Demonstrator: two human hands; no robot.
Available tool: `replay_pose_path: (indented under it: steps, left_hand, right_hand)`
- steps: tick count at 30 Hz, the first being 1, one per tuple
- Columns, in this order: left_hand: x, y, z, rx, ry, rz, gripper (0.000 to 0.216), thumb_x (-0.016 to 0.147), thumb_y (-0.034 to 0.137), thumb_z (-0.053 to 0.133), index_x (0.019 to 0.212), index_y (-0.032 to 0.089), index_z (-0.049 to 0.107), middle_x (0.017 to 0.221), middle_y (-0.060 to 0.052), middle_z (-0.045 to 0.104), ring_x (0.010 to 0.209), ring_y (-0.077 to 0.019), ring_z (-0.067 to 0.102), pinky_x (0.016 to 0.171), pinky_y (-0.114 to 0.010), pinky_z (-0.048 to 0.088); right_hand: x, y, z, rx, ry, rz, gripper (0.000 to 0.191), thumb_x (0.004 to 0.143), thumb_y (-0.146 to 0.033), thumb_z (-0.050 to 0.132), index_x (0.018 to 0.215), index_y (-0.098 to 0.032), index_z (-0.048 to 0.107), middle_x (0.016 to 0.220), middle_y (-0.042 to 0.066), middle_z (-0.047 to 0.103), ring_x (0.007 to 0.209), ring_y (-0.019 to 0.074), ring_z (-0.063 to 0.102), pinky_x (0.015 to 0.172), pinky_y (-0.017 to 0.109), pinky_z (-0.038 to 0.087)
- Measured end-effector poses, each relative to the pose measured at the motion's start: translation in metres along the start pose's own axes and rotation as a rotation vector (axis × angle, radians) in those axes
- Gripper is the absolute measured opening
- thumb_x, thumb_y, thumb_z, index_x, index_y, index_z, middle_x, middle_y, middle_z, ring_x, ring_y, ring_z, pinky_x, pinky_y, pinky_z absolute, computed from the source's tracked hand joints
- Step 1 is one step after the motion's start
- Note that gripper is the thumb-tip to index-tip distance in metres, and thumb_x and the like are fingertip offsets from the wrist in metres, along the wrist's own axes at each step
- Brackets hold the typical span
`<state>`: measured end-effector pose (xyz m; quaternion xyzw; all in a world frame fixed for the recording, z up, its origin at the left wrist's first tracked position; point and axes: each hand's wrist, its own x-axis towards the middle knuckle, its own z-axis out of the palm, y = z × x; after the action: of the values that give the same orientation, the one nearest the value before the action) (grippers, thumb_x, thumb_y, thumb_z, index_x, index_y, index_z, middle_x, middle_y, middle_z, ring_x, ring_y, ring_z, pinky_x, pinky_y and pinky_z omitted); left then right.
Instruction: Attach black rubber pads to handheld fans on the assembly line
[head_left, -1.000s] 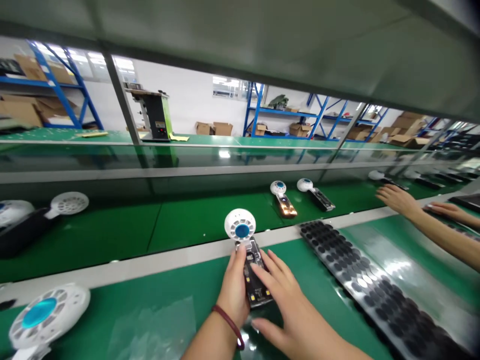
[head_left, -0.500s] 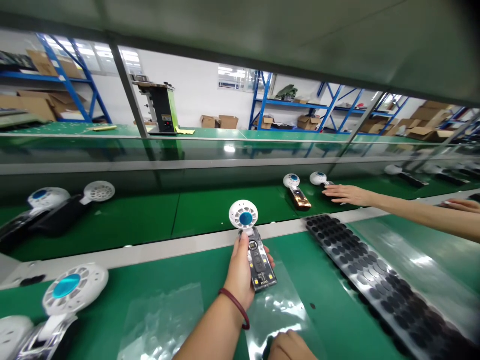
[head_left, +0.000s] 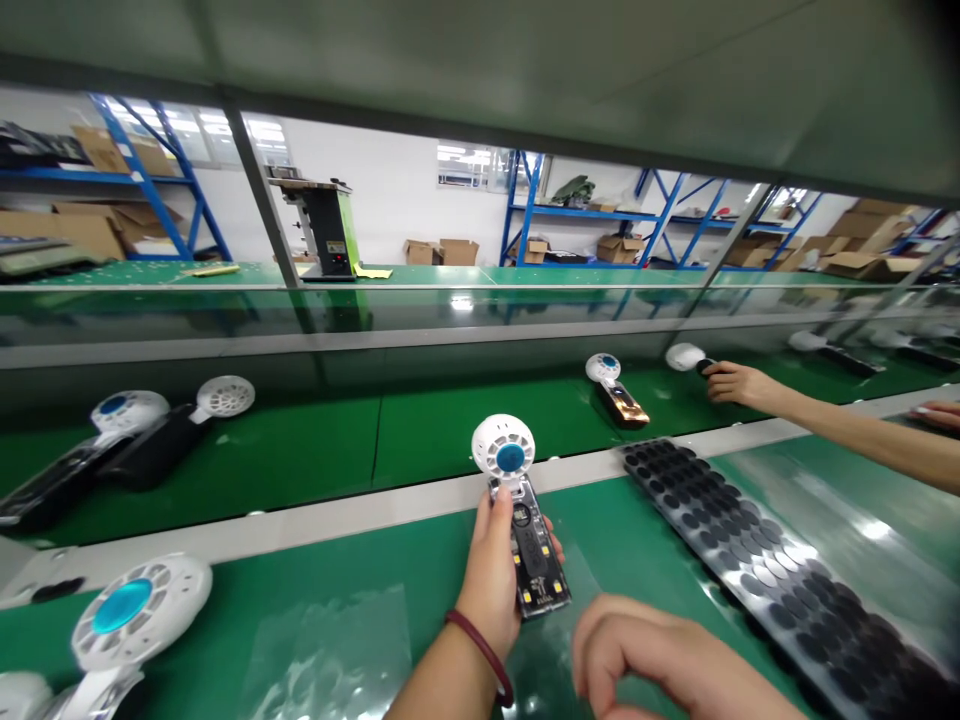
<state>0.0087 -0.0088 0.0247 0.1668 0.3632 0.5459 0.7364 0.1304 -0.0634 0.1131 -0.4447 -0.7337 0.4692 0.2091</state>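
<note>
My left hand (head_left: 491, 565), with a dark red band at its wrist, grips a handheld fan (head_left: 540, 560) by its clear body, where a black circuit board shows. The fan's round white head with a blue centre tilts up above my fingers. Lower right of the fan, my right hand (head_left: 645, 645) is closed, its fingers curled and the tips partly out of sight. Whether anything lies inside those fingers is hidden. Clear plastic film (head_left: 322, 640) covers part of the green bench to the left of my forearm.
A sheet of black round pads (head_left: 750, 550) lies on the right. Several fans rest on the green belt, one with a coppery body (head_left: 622, 405). Another person's hand (head_left: 742, 385) touches a fan. More fans, including a blue-centred one (head_left: 142, 610), lie left. A shelf (head_left: 480, 70) hangs overhead.
My right hand has come up from the bottom edge toward the fan in my left hand. The other person's hand and the fan it touches have shifted right.
</note>
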Motion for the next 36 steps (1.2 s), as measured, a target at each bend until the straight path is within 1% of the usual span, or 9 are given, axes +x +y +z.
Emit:
replay_pose_path:
  steps: [2, 4, 6, 10, 14, 25, 28, 32, 36]
  left_hand:
    - [0.0, -0.001, 0.0, -0.004, 0.006, 0.005, 0.039, 0.076, 0.053, 0.051, 0.093, 0.018, 0.047, 0.06, 0.0, 0.061, 0.048, -0.0133, 0.056, 0.047, -0.023, 0.04]
    - [0.001, -0.001, 0.0, -0.004, 0.006, -0.014, 0.044, 0.077, 0.057, 0.046, 0.094, 0.016, 0.049, 0.058, 0.0, 0.059, 0.047, -0.0139, 0.056, 0.045, -0.023, 0.038]
    - [0.001, -0.001, 0.0, 0.011, 0.002, -0.043, 0.051, 0.079, 0.061, 0.038, 0.093, 0.013, 0.05, 0.053, -0.001, 0.057, 0.043, -0.0155, 0.054, 0.043, -0.025, 0.037]
    - [0.0, -0.002, -0.001, 0.075, 0.004, -0.055, 0.051, 0.081, 0.061, 0.031, 0.09, 0.014, 0.049, 0.046, -0.001, 0.055, 0.042, -0.0165, 0.053, 0.044, -0.026, 0.036]
    - [0.0, -0.004, -0.002, 0.101, 0.002, -0.054, 0.051, 0.081, 0.062, 0.03, 0.088, 0.015, 0.048, 0.046, -0.001, 0.055, 0.043, -0.0167, 0.054, 0.044, -0.026, 0.036]
    - [0.005, -0.009, -0.007, 0.105, 0.001, -0.037, 0.054, 0.077, 0.065, 0.035, 0.089, 0.014, 0.05, 0.05, -0.005, 0.06, 0.046, -0.0182, 0.055, 0.046, -0.027, 0.037]
    - [0.007, -0.011, -0.009, 0.112, -0.015, -0.035, 0.058, 0.076, 0.067, 0.034, 0.092, 0.014, 0.051, 0.049, -0.004, 0.06, 0.045, -0.018, 0.054, 0.044, -0.028, 0.036]
    - [0.006, -0.011, -0.007, 0.116, -0.048, -0.029, 0.056, 0.076, 0.067, 0.033, 0.084, 0.014, 0.051, 0.049, -0.005, 0.059, 0.042, -0.0157, 0.051, 0.043, -0.026, 0.036]
    - [0.005, -0.006, -0.004, 0.117, 0.005, -0.032, 0.057, 0.076, 0.067, 0.034, 0.081, 0.013, 0.052, 0.048, -0.005, 0.059, 0.042, -0.0152, 0.051, 0.042, -0.025, 0.035]
  right_hand:
    - [0.014, -0.001, -0.009, 0.002, 0.101, 0.03, 0.014, 0.078, -0.021, 0.054, 0.064, -0.023, 0.053, 0.086, 0.001, 0.06, 0.086, 0.0174, 0.057, 0.076, 0.025, 0.044]
    - [0.032, 0.004, -0.016, -0.023, 0.205, 0.082, 0.015, 0.08, -0.023, 0.051, 0.065, -0.022, 0.052, 0.108, 0.002, 0.054, 0.105, 0.0198, 0.05, 0.089, 0.03, 0.038]
    - [0.049, 0.009, -0.02, -0.062, 0.209, 0.113, 0.016, 0.081, -0.023, 0.048, 0.065, -0.021, 0.049, 0.115, 0.002, 0.048, 0.109, 0.0201, 0.046, 0.09, 0.031, 0.038]
    - [0.066, 0.011, -0.023, -0.118, 0.123, 0.128, 0.014, 0.082, -0.021, 0.045, 0.068, -0.021, 0.046, 0.087, -0.001, 0.051, 0.079, 0.0146, 0.054, 0.069, 0.025, 0.044]
    - [0.066, 0.006, -0.023, -0.14, 0.099, 0.14, 0.014, 0.081, -0.019, 0.045, 0.067, -0.021, 0.046, 0.081, -0.002, 0.049, 0.067, 0.0116, 0.051, 0.059, 0.021, 0.041]
    - [0.07, 0.009, -0.023, -0.214, 0.108, 0.128, 0.014, 0.082, -0.02, 0.044, 0.068, -0.021, 0.046, 0.079, -0.003, 0.05, 0.072, 0.0128, 0.049, 0.065, 0.023, 0.037]
    - [0.066, 0.009, -0.028, -0.228, 0.098, 0.127, 0.013, 0.082, -0.019, 0.045, 0.069, -0.021, 0.047, 0.081, -0.003, 0.052, 0.074, 0.013, 0.051, 0.067, 0.023, 0.037]
    - [0.057, -0.002, -0.039, -0.293, 0.164, 0.165, 0.014, 0.083, -0.024, 0.047, 0.069, -0.022, 0.05, 0.078, -0.004, 0.055, 0.076, 0.015, 0.052, 0.069, 0.025, 0.037]
    - [0.061, -0.013, -0.041, -0.078, 0.111, 0.109, 0.014, 0.084, -0.028, 0.047, 0.073, -0.022, 0.053, 0.085, -0.003, 0.061, 0.084, 0.0161, 0.055, 0.073, 0.025, 0.039]
